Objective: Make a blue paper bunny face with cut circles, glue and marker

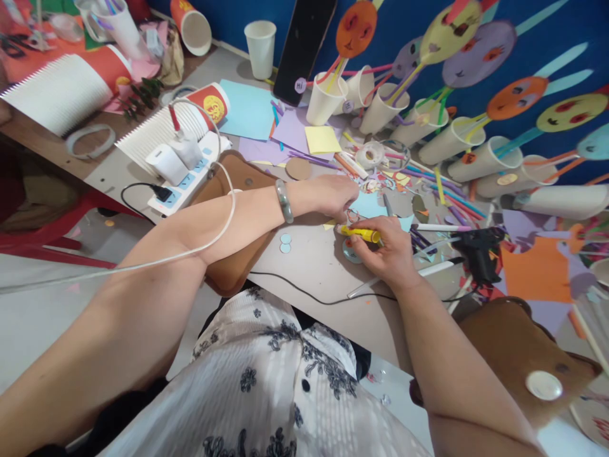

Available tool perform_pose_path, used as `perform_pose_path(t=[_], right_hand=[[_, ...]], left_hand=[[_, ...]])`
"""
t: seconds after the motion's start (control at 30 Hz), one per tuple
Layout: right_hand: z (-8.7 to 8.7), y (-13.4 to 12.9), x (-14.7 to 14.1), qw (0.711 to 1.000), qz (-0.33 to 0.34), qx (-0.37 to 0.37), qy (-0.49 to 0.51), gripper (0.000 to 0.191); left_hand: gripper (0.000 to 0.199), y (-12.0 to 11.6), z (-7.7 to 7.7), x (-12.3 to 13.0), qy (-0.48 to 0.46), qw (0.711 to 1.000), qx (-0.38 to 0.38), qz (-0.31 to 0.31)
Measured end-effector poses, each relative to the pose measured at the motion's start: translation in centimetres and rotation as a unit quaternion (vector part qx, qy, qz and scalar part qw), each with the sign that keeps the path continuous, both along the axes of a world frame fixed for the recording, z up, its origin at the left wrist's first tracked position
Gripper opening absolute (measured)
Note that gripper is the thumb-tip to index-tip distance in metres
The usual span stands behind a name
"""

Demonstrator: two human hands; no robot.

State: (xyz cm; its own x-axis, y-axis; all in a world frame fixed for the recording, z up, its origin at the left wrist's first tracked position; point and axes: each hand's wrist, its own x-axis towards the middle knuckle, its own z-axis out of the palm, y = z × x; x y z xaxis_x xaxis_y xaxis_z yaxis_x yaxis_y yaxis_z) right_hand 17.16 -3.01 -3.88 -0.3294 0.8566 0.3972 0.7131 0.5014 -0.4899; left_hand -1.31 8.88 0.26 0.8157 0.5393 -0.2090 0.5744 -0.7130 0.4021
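Note:
My right hand [387, 247] is closed around a yellow marker [360, 235] low over the table. My left hand [335, 195], with a bangle on the wrist, reaches among the paper scraps just above the marker; its fingers are bent down, and what they hold, if anything, is hidden. A light blue paper disc [351, 251] lies under my right hand, partly covered. Two small blue circles [285, 243] lie to the left. A light blue paper sheet [370, 205] is between the hands and the scrap pile.
Paper cups with face cutouts [327, 98] line the blue wall. A power strip [185, 181] and stacked cups [61, 92] stand left. A black glue gun [480, 254] lies right, near orange paper [537, 270]. Black and white cables cross the work area.

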Motion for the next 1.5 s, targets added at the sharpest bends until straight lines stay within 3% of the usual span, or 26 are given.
perform_pose_path(t=[0.2,0.43,0.73,0.9,1.03,1.23,1.4,1.5], right_hand=[[0.0,-0.19,-0.05,0.999,-0.008,-0.041,0.025,0.008],[-0.14,-0.57,0.64,0.989,-0.104,-0.047,0.096,0.01],[-0.02,0.05,0.16,0.999,-0.01,-0.035,0.014,0.01],[0.25,-0.14,0.28,0.996,-0.027,-0.079,0.01,0.009],[0.43,-0.12,0.48,0.996,-0.061,-0.066,0.015,0.009],[0.51,0.12,0.76,0.996,-0.04,-0.081,-0.003,0.005],[0.52,0.1,0.62,0.996,-0.065,-0.066,0.017,0.005],[0.72,0.01,0.5,0.993,-0.052,-0.099,0.035,0.004]], left_hand=[[0.031,-0.16,0.05,0.1,0.005,1.0,0.003,0.008],[0.028,-0.16,-0.03,0.25,0.001,1.0,0.014,0.004],[0.03,-0.42,0.61,-0.13,0.001,1.0,0.002,0.003],[0.03,-0.31,0.32,-0.08,0.005,1.0,0.0,0.007],[0.03,-0.16,0.02,0.06,-0.005,1.0,-0.007,0.014],[0.028,-0.21,0.4,0.14,0.009,1.0,-0.005,0.012],[0.033,-0.2,0.25,0.17,0.017,1.0,0.004,0.007],[0.034,-0.18,0.04,0.04,0.01,1.0,0.004,0.011]])
